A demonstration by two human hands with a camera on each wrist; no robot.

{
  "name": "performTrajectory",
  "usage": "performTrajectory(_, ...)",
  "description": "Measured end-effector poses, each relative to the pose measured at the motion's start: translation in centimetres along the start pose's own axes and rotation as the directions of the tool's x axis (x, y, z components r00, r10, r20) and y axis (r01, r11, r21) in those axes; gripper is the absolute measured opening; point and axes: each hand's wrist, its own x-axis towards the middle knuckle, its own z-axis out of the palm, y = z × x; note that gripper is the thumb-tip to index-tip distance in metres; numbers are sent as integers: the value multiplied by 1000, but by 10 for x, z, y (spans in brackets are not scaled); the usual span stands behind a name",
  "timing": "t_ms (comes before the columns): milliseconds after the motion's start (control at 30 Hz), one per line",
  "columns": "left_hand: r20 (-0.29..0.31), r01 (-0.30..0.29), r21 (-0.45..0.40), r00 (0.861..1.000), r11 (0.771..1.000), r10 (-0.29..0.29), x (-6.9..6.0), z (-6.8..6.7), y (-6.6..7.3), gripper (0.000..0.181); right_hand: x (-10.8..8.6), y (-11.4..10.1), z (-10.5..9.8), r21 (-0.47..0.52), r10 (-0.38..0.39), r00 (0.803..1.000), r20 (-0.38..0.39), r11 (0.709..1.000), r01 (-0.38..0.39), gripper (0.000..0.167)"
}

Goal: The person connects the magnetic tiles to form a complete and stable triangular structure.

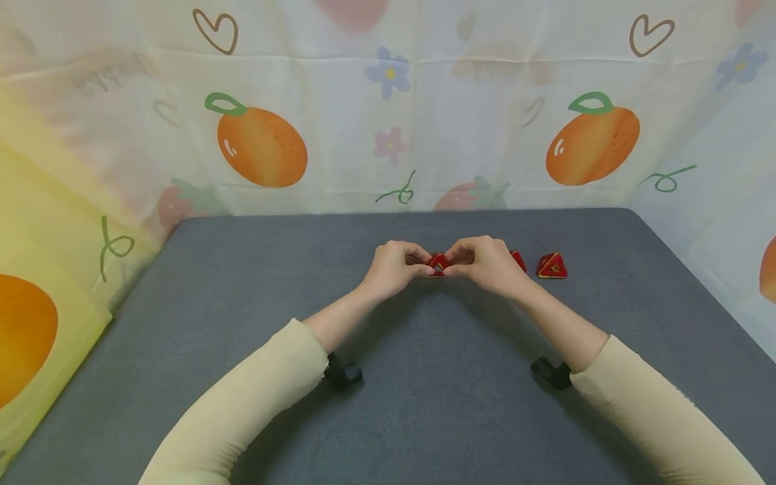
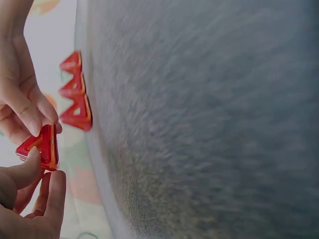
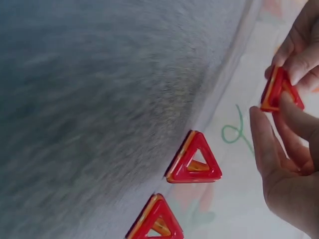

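Note:
Between the two hands is a small red pyramid of open-framed triangle tiles [image 1: 438, 261] with orange edges. My left hand [image 1: 394, 268] pinches its left side between thumb and fingers. On the other side, the thumb and fingers of my right hand [image 1: 485, 264] pinch it too. Both grips show in the left wrist view, where the held pyramid [image 2: 44, 148] is partly covered by fingertips. To the right, a matching red pyramid [image 1: 552, 266] stands on the table. Another pyramid [image 1: 518, 259] is partly hidden behind the right hand. In the left wrist view, three red triangular shapes stand in a row.
The dark grey table [image 1: 388, 404] stretches out under both forearms. Behind it hangs a pale curtain [image 1: 339, 81] printed with fruit and flowers, which also runs down the sides. Each wrist carries a small black device, as at the left wrist [image 1: 344, 374].

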Motion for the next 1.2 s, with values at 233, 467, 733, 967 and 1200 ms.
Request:
performTrajectory(233,-48,36,13,998,999,-35,22,5,-4,19,18,3,-1,-46,36,999,-27,998,-37,25)
performTrajectory(467,-12,63,48,998,997,-63,32,15,-9,21,23,7,3,-62,86,996,-23,994,-88,20)
performTrajectory(733,32,91,97,995,991,-94,32,19,-15,20,23,5,9,-107,108,994,13,989,-106,14)
performTrajectory(967,66,89,128,993,988,-98,31,19,-18,19,22,6,13,-138,100,995,26,986,-96,15)
performTrajectory(1200,85,82,122,992,989,-93,29,17,-19,22,23,5,14,-139,97,995,29,986,-92,17)
